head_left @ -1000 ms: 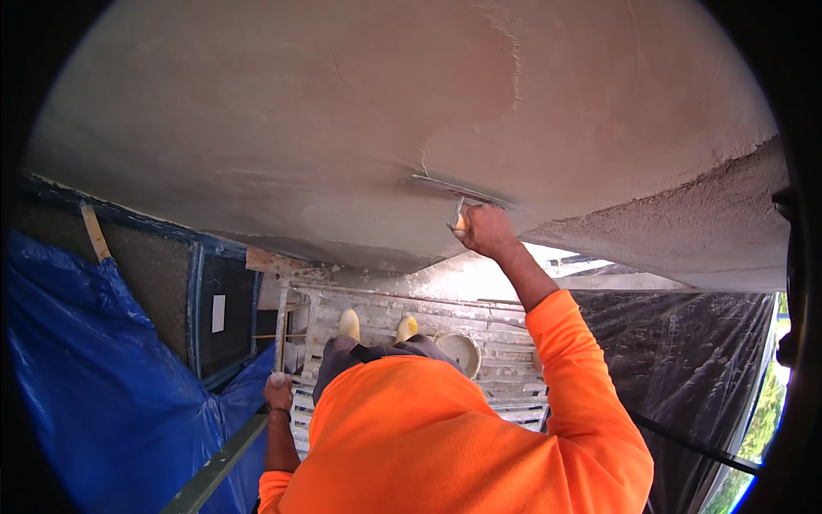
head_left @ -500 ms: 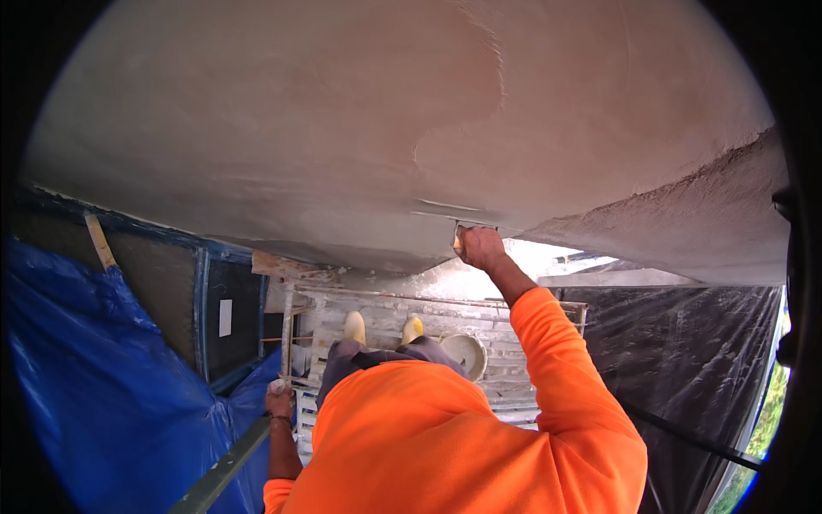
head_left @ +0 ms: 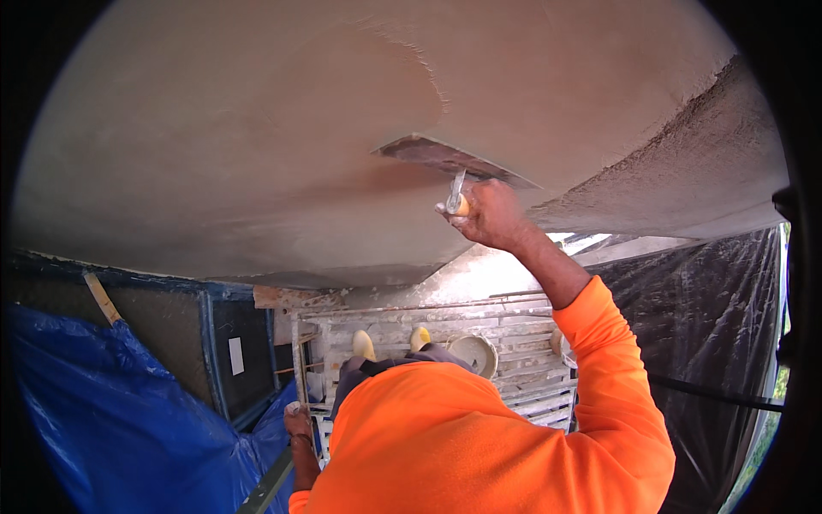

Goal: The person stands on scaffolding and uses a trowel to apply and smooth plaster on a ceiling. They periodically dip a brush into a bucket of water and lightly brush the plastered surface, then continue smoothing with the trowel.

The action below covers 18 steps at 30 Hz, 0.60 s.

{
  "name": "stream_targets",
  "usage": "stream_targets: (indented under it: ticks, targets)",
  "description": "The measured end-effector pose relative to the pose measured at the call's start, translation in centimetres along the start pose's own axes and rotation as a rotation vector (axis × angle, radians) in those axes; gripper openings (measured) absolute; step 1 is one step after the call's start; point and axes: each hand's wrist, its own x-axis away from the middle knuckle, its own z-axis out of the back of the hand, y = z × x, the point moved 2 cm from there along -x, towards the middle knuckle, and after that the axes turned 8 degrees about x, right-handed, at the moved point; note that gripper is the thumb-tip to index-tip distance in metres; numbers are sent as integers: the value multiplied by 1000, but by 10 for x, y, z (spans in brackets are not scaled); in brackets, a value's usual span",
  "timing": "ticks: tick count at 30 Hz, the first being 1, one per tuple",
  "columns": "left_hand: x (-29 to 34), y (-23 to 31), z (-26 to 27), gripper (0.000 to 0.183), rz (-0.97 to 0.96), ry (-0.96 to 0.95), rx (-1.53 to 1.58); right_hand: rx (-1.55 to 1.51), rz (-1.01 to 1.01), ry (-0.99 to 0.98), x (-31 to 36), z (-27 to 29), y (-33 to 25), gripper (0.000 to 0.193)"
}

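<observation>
My right hand is wrapped round the handle of a plastering trowel. The trowel's wide, flat blade lies against a smooth, damp-looking plastered wall, its upper edge showing above my knuckles. A thin curved ridge runs through the plaster above the blade. Low on the left, beside the scaffold rail, my left hand hangs with its fingers curled closed. Something pale shows at those fingers, too small to name.
I stand in pale boots on a plaster-splashed slatted platform. A bucket stands right of my feet. Blue sheeting hangs left, dark plastic sheeting right. Rougher plaster borders the smooth area.
My right hand and the trowel have moved up the wall, and the blade has tilted so its face shows more. My left hand stays low, near the rail.
</observation>
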Motion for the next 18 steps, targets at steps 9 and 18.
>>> stream_targets:
  ticks: [9, 18]
  targets:
    - [-22, 18, -31, 9, -56, -51, -94, -38, -236, 425, 40, 156, 0, 30]
    - [-33, -12, -7, 19, 9, 8, -266, 279, 34, -18, 60, -58, -19, 40]
